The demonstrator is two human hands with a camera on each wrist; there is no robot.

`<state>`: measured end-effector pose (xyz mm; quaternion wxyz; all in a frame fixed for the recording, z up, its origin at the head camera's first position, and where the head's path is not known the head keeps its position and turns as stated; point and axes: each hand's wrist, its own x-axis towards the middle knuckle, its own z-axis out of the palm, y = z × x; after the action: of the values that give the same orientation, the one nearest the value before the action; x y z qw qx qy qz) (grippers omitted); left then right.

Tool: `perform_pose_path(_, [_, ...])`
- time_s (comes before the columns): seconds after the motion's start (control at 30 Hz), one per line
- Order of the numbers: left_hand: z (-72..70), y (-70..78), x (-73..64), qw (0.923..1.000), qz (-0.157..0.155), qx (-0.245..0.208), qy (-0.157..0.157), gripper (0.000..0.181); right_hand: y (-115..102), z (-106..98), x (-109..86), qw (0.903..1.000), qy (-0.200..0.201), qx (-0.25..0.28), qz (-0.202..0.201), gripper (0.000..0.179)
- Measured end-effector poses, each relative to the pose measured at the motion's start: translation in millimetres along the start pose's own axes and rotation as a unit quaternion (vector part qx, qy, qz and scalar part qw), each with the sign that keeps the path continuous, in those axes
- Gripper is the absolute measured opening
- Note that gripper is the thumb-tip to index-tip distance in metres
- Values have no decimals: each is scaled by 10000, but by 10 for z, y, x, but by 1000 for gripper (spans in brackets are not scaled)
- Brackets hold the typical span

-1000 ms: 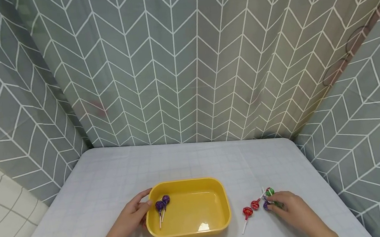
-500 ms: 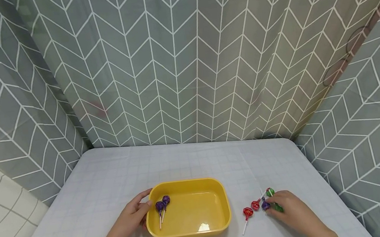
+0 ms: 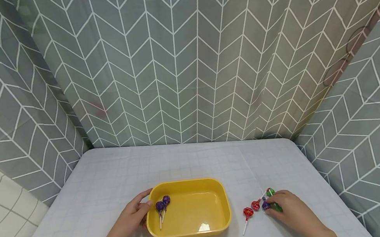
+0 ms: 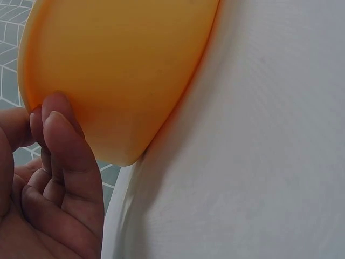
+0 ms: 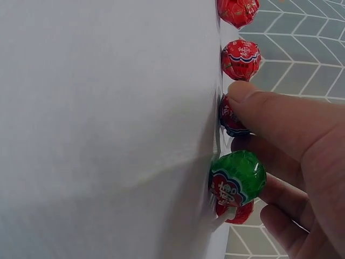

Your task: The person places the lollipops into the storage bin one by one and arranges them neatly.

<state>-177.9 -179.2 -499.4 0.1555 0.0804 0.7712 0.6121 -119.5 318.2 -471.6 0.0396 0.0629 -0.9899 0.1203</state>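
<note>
Seeing right hand [image 3: 289, 208] pinching the loose purple lollipop [image 3: 265, 205], thumb and finger closed, right of the yellow tray [image 3: 189, 235]. Tight spacing could drag the green lollipop [image 5: 245, 171] along. Left hand [image 3: 134, 212] relaxed against tray wall; bump might slide it.

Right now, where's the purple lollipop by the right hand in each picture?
Head: lower right, at the right hand; that's the purple lollipop.
Left wrist: not in this picture.
Right wrist: right of the middle, pinched by thumb and finger, with a red lollipop above and a green lollipop below.
Shared landmark: the white table is in all three.
</note>
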Motion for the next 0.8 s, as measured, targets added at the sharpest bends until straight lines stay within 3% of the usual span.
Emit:
perform_pose_path(0.37, [4, -2, 3, 10000, -57, -19, 41, 57, 14, 24, -1, 10000, 8, -48, 3, 23])
perform_pose_path(0.8, [11, 16, 0, 9999, -78, 26, 81, 58, 11, -61, -14, 9995, -25, 310, 61, 26])
